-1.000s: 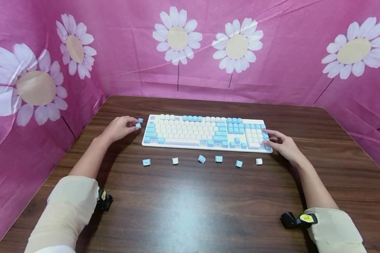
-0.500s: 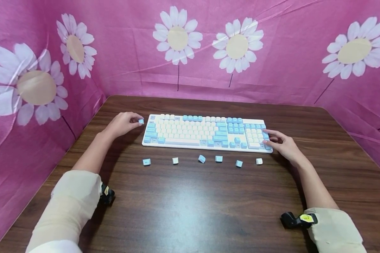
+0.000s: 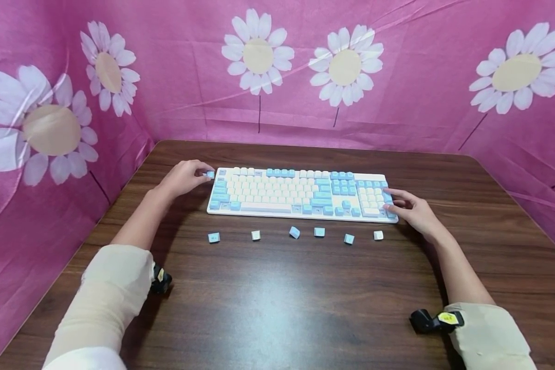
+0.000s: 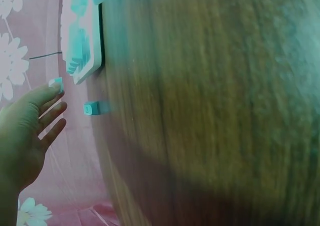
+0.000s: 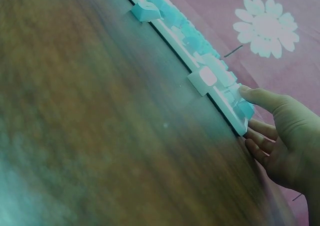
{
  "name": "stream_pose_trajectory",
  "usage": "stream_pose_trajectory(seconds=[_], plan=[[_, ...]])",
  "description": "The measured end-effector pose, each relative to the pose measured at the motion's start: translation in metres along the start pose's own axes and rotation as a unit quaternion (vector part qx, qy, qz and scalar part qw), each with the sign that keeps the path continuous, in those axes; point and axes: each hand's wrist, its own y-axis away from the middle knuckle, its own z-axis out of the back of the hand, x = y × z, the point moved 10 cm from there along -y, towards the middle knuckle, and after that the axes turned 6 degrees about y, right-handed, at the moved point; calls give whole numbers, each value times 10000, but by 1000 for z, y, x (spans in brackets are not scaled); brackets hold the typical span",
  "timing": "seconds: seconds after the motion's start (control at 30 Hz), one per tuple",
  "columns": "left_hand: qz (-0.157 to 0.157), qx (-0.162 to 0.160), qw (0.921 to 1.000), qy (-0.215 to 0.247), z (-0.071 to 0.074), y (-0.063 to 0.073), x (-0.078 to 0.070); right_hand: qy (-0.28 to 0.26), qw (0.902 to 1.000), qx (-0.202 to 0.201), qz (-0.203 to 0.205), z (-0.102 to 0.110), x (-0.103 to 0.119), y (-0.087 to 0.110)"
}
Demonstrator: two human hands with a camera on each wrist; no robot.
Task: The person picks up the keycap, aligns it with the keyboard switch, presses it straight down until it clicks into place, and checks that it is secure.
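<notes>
At the upper left corner of a white and pale blue keyboard (image 3: 273, 191), my left hand (image 3: 185, 177) pinches a pale blue keycap (image 3: 210, 174) between thumb and fingertip. The left wrist view shows this pinched keycap (image 4: 56, 83) just off the keyboard's end, the other fingers spread loosely below it. A second blue keycap (image 4: 91, 108) stands on the table near those fingers. My right hand (image 3: 413, 213) holds the keyboard's right end by the number pad. From the right wrist, its thumb lies on the corner keys and the other fingers bend at the side edge.
In front of the keyboard, several loose keycaps lie in a row, from a blue one (image 3: 214, 237) at left to a white one (image 3: 378, 235) at right. The keyboard shows a few bare key slots. Pink flowered cloth (image 3: 296, 118) surrounds the brown wooden table (image 3: 268, 288).
My left hand has moved up and right toward the keyboard's upper left corner, carrying the pinched keycap. The right hand and the row of keycaps have stayed in place.
</notes>
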Motion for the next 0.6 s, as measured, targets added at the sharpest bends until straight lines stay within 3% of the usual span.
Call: stream_pose_trajectory(seconds=[0.6], plan=[[15,-64,9988,480,-11,-11,-5,-28,9999,-55,122,1,1,0]])
